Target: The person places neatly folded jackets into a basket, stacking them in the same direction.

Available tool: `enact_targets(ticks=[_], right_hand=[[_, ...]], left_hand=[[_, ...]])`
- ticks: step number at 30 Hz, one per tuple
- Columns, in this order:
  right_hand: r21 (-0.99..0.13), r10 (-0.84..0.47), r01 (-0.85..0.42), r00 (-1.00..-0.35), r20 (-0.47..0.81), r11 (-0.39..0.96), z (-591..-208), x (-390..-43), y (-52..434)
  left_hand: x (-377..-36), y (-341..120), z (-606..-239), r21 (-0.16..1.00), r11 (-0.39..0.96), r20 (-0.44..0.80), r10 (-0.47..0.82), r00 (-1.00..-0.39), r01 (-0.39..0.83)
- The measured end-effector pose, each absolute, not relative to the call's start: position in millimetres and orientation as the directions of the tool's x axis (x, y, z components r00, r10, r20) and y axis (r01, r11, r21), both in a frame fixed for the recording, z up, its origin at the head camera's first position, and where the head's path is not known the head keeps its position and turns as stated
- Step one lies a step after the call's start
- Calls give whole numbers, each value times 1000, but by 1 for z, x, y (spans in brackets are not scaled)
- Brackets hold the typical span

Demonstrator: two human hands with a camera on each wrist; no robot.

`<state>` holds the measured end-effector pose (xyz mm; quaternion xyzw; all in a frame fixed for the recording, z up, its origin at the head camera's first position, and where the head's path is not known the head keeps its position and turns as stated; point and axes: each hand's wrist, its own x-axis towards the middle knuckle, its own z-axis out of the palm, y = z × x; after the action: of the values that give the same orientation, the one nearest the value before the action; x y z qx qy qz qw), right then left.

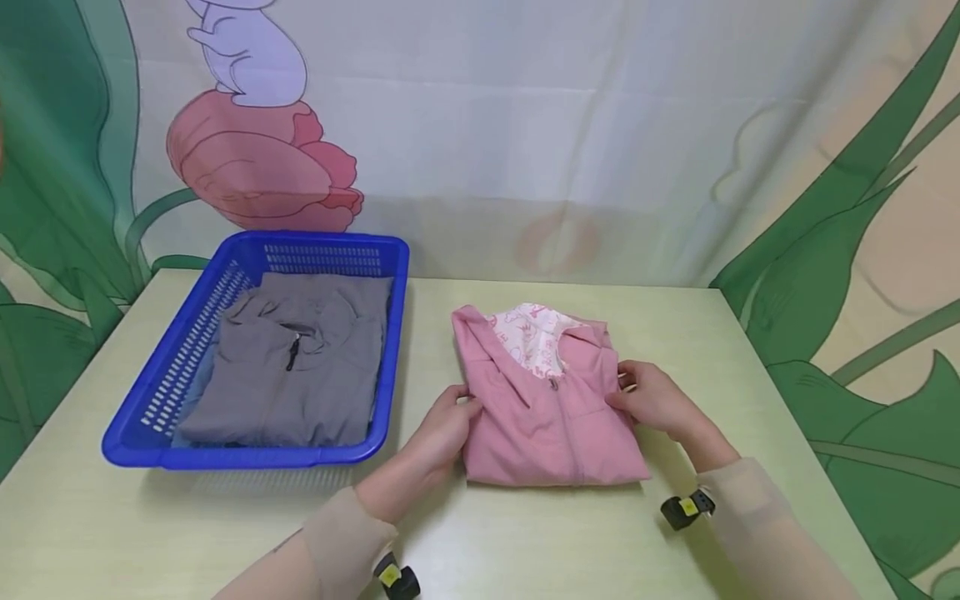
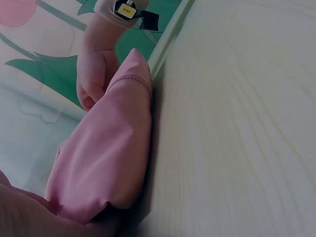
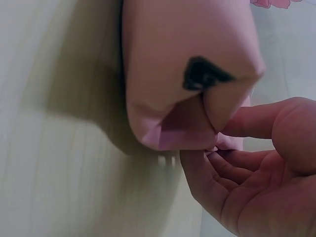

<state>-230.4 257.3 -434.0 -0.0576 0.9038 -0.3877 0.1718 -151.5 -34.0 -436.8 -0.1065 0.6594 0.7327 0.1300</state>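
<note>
A folded pink zip jacket with a white, pink-patterned lining lies on the table in the head view. At its left edge my left hand pinches the cloth, thumb on top. My right hand pinches the opposite edge. The right wrist view shows the right thumb and fingers curled round a fold of the pink jacket, beside a dark printed mark. In the left wrist view, the jacket's near side rises just off the tabletop, and part of the left hand shows at the lower corner.
To the left stands a blue plastic basket with slotted walls. Inside lies a folded grey zip garment, with a blue cloth showing under it. Behind the pale table hangs a printed curtain.
</note>
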Motion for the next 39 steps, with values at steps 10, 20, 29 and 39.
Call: enact_targets(ticks=[10, 20, 29, 39], right_hand=[[-712, -240, 20, -934, -264, 701, -429, -226, 254], [-732, -273, 36, -914, -299, 681, -426, -222, 258], [-769, -275, 27, -925, -261, 639, -426, -219, 259], [-815, -259, 13, -945, -199, 579, -423, -218, 260]], left_hand=[[-154, -31, -444, 948, -143, -283, 23, -959, -284], [-154, -32, -445, 949, -118, -295, 6, -955, -294], [-153, -30, -445, 945, -100, -314, -7, -949, -312], [-149, -30, -439, 942, -131, -312, -10, -950, -308]])
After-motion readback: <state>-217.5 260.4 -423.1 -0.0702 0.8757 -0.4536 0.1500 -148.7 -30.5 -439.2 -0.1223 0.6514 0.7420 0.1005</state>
